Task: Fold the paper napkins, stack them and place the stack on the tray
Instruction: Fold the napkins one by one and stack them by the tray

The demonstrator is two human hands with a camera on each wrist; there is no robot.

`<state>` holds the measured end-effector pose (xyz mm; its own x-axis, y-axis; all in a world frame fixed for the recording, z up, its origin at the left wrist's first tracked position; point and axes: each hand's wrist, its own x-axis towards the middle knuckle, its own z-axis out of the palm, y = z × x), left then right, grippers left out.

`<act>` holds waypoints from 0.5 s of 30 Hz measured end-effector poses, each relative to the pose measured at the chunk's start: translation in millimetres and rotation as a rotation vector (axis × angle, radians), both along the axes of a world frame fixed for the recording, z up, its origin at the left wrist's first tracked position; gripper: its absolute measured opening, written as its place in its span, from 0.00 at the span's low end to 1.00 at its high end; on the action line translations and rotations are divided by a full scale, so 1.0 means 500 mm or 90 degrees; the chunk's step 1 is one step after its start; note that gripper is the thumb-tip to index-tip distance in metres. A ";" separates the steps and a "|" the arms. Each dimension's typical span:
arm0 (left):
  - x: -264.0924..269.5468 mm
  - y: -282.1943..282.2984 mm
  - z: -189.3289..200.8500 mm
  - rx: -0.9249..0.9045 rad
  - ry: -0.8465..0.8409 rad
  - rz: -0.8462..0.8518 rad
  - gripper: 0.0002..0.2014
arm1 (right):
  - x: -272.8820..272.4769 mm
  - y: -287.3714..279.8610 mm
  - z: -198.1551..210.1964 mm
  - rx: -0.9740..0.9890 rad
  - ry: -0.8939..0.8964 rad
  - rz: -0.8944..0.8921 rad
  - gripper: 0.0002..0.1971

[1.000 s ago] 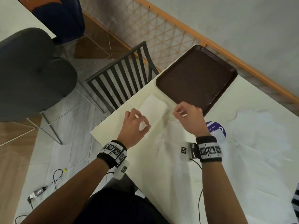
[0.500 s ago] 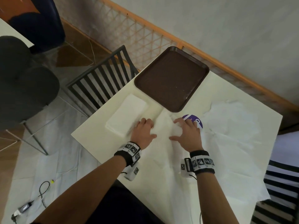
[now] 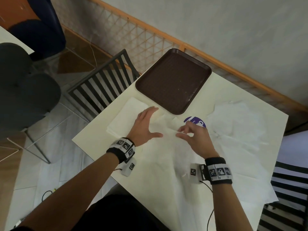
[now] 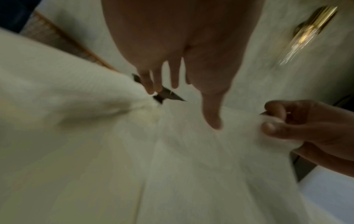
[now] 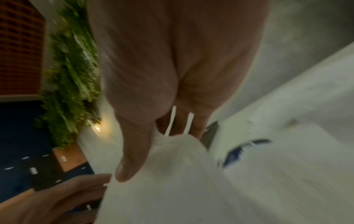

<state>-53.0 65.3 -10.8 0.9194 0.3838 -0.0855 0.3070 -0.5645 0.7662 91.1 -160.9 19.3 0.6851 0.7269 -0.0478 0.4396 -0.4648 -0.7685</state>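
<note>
A dark brown tray (image 3: 173, 80) lies at the table's far corner. Just left of it sits a stack of folded white napkins (image 3: 128, 117). An unfolded white napkin (image 3: 166, 147) is spread in front of me. My left hand (image 3: 153, 124) is over its far left part with straight, spread fingers (image 4: 174, 78), holding nothing. My right hand (image 3: 180, 132) pinches that napkin's far edge between thumb and curled fingers, and the left wrist view shows the pinch (image 4: 272, 121). In the right wrist view the paper (image 5: 182, 166) bulges up under my thumb.
More unfolded napkins (image 3: 241, 124) cover the table's right side. A round purple label (image 3: 195, 121) shows beside my right hand. A slatted chair (image 3: 103, 84) stands behind the table's left edge, and a lattice rail (image 3: 166, 40) runs along the wall.
Both hands left the folded stack and came down flat on the unfolded napkin. Since then my right fingers have curled into a pinch on its edge, while my left hand spread its fingers.
</note>
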 end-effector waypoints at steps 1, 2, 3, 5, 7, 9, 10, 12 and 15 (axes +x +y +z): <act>0.016 0.004 0.023 0.001 0.000 -0.051 0.54 | 0.002 0.008 0.030 0.023 0.014 0.014 0.21; 0.035 0.009 0.047 -0.001 0.008 -0.092 0.53 | 0.004 0.016 0.062 0.045 0.011 0.013 0.19; 0.053 0.013 0.072 -0.004 0.015 -0.114 0.48 | 0.008 0.023 0.092 0.065 -0.009 0.002 0.18; 0.077 0.025 0.124 -0.006 0.005 -0.097 0.31 | 0.018 0.028 0.141 0.110 -0.068 -0.032 0.16; 0.079 0.034 0.168 -0.047 -0.049 -0.048 0.20 | 0.020 0.016 0.171 0.140 -0.084 -0.064 0.15; 0.061 0.029 0.200 -0.070 -0.108 -0.040 0.12 | 0.011 -0.006 0.179 0.138 -0.090 -0.072 0.19; 0.046 0.023 0.206 -0.064 -0.129 -0.042 0.10 | 0.002 -0.018 0.175 0.135 -0.096 -0.069 0.21; 0.009 0.011 0.195 -0.048 -0.171 -0.059 0.07 | -0.022 -0.043 0.152 0.151 -0.130 -0.048 0.17; -0.052 0.000 0.121 -0.039 -0.215 -0.092 0.07 | -0.059 -0.086 0.101 0.180 -0.181 0.007 0.10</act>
<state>-78.8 65.1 49.6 0.9442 0.2517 0.2123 -0.0478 -0.5333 0.8446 61.8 -204.0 70.0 0.6345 0.6916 0.3450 0.6565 -0.2468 -0.7128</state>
